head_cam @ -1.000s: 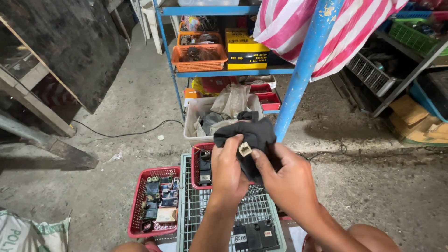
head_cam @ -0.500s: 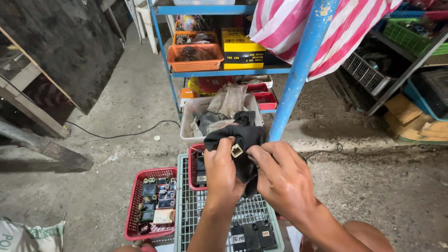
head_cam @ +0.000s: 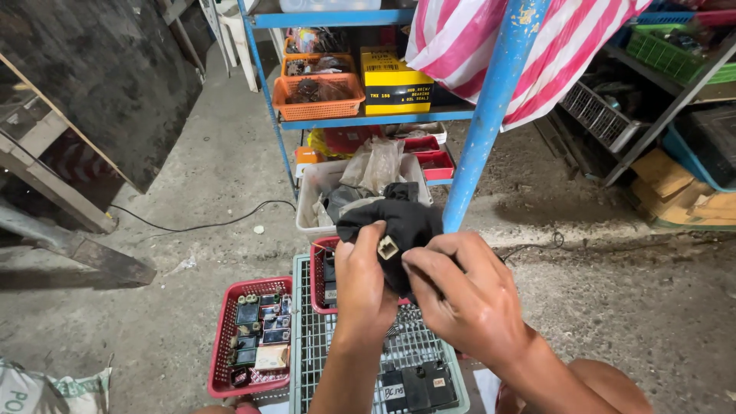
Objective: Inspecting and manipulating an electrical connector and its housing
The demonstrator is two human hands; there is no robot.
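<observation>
Both of my hands hold a black cloth [head_cam: 399,222] bunched around a small part with a pale square connector [head_cam: 388,247] showing at its front. My left hand [head_cam: 363,285] grips the cloth and part from the left, thumb up beside the connector. My right hand [head_cam: 468,295] presses on the cloth from the right, fingertips touching just below the connector. The bundle hangs above a grey wire basket [head_cam: 310,360] holding black boxy electrical parts [head_cam: 418,387].
A red basket [head_cam: 222,349] of small electrical parts sits at the left on the concrete floor. Behind stand a white tub [head_cam: 307,201] of rags, a blue pole [head_cam: 491,115], and a blue shelf [head_cam: 368,119] with an orange basket and a yellow box. A black cable [head_cam: 192,226] crosses the floor.
My hands and the cloth bundle have dropped slightly lower in view and come closer together; my right fingers have slid nearer the connector. The view has shifted a little.
</observation>
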